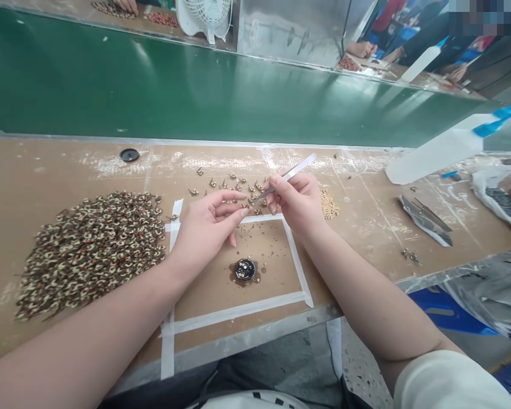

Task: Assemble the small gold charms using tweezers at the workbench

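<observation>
My right hand grips a pair of silver tweezers, their tips slanting down toward my left fingertips. Thumb and fingers of my left hand are pinched close together around a tiny piece too small to make out. Just beyond both hands lie several small dark-and-cream parts, scattered on the brown board. Below the hands a small black dish holds shiny dark liquid with pale bits in it, and wet spots surround it. Right of my right hand is a little heap of pale beads.
A large pile of brown-and-cream parts covers the left side. White tape frames the work spot. A black lid lies at the back. To the right are a white bottle and a plastic bag. A green conveyor belt runs behind.
</observation>
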### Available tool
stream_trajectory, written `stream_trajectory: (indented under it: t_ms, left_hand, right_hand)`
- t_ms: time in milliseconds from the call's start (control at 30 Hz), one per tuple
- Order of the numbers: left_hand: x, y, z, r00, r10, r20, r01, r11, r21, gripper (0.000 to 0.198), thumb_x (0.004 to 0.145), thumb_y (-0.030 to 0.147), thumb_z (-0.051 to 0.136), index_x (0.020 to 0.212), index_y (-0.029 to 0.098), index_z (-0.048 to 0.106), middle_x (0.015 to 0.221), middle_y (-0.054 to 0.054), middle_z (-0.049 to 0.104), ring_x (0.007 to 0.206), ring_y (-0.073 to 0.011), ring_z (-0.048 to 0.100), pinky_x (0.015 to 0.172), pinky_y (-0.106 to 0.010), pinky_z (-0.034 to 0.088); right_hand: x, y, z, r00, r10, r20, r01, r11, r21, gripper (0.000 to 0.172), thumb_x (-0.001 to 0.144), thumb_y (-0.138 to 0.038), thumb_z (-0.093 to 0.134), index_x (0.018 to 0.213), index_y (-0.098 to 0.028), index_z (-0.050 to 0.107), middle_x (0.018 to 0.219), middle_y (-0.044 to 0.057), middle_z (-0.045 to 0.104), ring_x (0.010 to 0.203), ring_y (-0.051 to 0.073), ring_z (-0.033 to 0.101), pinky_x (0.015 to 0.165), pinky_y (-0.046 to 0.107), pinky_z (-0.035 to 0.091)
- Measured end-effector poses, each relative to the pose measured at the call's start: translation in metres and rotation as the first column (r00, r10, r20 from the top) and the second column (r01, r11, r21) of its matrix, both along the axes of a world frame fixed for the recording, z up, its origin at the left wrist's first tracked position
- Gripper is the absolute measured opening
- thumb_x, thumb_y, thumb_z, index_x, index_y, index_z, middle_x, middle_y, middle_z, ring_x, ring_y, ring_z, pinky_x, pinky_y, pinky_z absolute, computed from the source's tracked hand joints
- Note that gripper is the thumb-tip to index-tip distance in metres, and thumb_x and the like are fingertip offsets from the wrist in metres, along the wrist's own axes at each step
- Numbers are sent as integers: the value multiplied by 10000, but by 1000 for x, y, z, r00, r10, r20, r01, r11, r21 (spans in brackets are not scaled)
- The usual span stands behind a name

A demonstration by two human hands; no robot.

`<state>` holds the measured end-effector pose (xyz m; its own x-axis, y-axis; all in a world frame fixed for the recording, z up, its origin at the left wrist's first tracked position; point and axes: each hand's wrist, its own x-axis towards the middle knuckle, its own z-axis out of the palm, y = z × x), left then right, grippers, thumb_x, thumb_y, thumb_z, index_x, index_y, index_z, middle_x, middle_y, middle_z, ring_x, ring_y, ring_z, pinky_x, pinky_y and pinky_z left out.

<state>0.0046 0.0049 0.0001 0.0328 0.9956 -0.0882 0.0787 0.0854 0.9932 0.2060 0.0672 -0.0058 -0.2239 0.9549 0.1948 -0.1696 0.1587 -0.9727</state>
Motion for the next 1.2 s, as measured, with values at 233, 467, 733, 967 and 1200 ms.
stream_trajectory:
  t_ms: [233,467,733,967,1200]
  left_hand:
    - [1,1,2,1000,2,-20,-2,1000,-27,219,932,205,816,1140,209,748,942,-45,859,427,-89,636,484,-226,582]
    - [1,0,6,999,-11,-53,9,999,-39,246,937,254,820,1164,220,731,876,-28,853,433,-94,626,522,-240,598]
    - [2,1,7,998,-8,-60,5,999,-44,249,933,284,819,1154,222,722,868,-24,850,425,-88,613,507,-232,563]
    - [2,1,7,999,20,-40,-23,998,-58,242,915,261,815,1133,226,715,920,-39,861,430,-87,601,442,-214,480]
    - [1,2,6,999,45,6,-44,998,-39,238,904,286,826,1097,226,701,915,-45,852,418,-79,567,447,-217,486]
  right_hand:
    - [-3,-2,0,1000,-14,24,15,999,-31,356,897,-552,870,806,-213,807,623,-21,688,472,94,599,462,250,522]
    - [-2,-2,-2,998,-6,61,9,999,-41,370,909,-579,849,833,-219,813,657,-12,707,502,103,619,487,261,546]
    - [-4,-2,0,999,-1,48,3,998,-55,366,893,-571,865,824,-215,812,648,-14,701,501,105,618,487,265,547]
    - [-7,-8,4,997,-44,63,46,999,-27,373,904,-574,861,818,-215,814,659,-6,713,508,112,637,490,265,562]
    - [-10,-12,6,989,-92,113,97,994,-41,444,885,-654,852,817,-217,809,666,6,717,523,121,650,512,275,581]
